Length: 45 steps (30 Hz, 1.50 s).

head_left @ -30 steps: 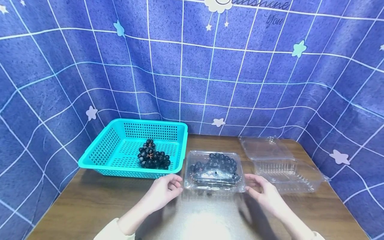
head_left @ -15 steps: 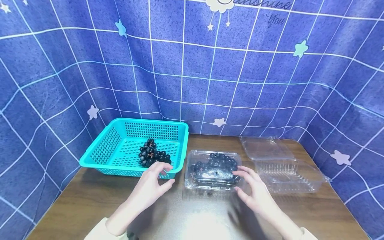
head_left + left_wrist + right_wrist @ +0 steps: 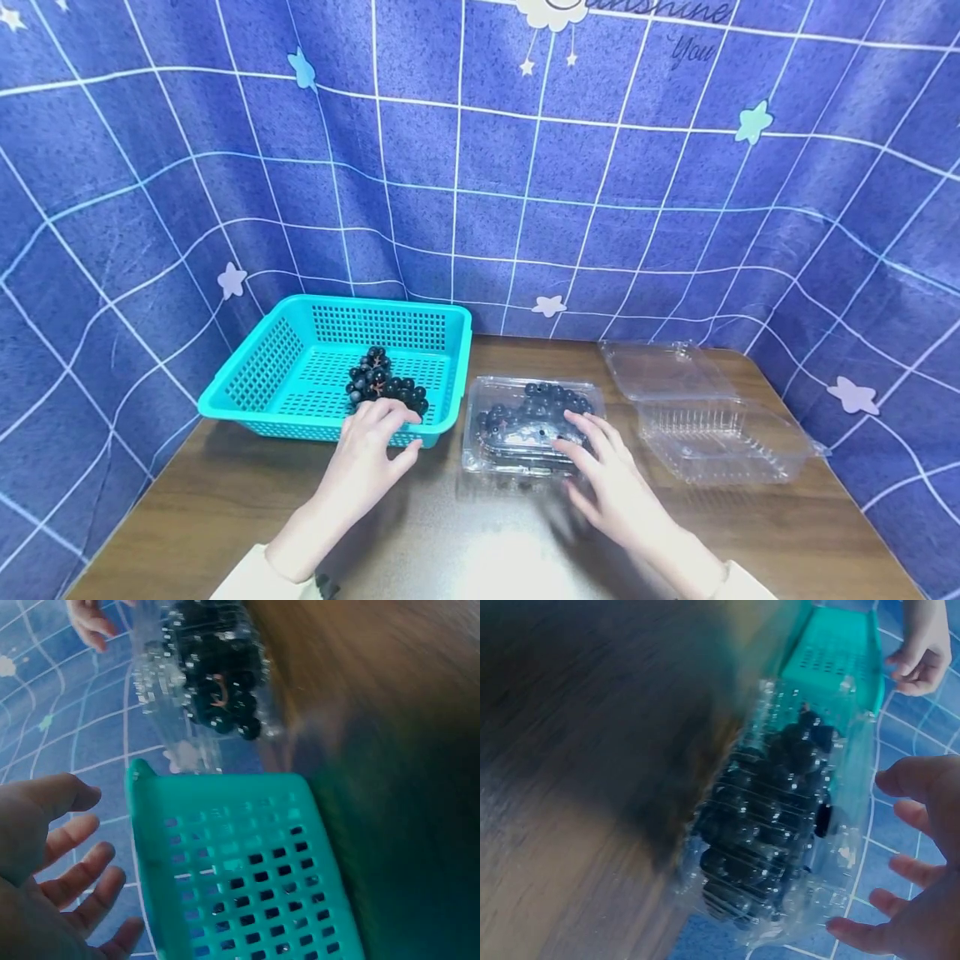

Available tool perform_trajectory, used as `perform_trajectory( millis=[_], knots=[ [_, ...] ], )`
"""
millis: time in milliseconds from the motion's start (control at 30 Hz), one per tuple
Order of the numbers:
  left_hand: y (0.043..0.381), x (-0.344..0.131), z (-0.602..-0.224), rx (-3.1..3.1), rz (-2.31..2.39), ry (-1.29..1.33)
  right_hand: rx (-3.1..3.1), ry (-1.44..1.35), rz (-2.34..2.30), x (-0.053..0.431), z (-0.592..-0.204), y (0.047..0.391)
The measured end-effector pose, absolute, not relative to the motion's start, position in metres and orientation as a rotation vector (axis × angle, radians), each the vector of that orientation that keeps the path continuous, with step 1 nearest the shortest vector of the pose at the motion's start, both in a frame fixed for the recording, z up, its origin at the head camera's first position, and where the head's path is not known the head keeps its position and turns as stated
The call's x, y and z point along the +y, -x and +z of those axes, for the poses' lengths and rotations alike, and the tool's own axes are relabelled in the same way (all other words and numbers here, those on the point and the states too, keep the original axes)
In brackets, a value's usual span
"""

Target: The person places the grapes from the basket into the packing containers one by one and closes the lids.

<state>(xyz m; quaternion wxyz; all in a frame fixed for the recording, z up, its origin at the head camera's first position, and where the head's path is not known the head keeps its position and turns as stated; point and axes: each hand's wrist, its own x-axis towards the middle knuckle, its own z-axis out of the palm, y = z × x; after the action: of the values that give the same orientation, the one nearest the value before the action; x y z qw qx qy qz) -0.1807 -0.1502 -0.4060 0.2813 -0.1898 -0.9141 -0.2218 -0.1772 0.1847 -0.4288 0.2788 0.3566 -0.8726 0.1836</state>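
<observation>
In the head view, dark grapes (image 3: 373, 375) lie in a teal plastic basket (image 3: 255, 367) at the left. My left hand (image 3: 367, 446) hovers over the basket's front rim, fingers spread and relaxed, holding nothing; it hides part of the bunch. A clear plastic clamshell box (image 3: 487, 458) with its lid down stands in the middle, more dark grapes (image 3: 543, 400) inside. Over the box's front right corner is my right hand (image 3: 618, 483), its fingers loosely apart. The right wrist view shows the box (image 3: 780, 825) beside the spread right fingers, nothing gripped.
An open clear clamshell box (image 3: 720, 442) stands at the right, its lid (image 3: 667, 371) folded back toward the wall. A blue gridded curtain (image 3: 480, 167) hangs behind and at both sides of the wooden table (image 3: 480, 542).
Both hands have left the sides of the closed box. The left hand has moved left to the basket's front rim, and the right has moved left over the box's front right corner.
</observation>
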Motion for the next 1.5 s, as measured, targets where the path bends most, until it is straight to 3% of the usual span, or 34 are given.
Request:
perform_trajectory(
  millis=[667, 1500],
  knots=[
    [0.190, -0.151, -0.424, -2.321, -0.234, 0.603, -2.255, -0.975, 0.163, 0.179, -0.444, 0.190],
    [0.184, -0.142, -0.415, -2.402, -0.284, 0.497, -2.216, -0.950, 0.170, 0.175, -0.449, 0.196]
  ],
)
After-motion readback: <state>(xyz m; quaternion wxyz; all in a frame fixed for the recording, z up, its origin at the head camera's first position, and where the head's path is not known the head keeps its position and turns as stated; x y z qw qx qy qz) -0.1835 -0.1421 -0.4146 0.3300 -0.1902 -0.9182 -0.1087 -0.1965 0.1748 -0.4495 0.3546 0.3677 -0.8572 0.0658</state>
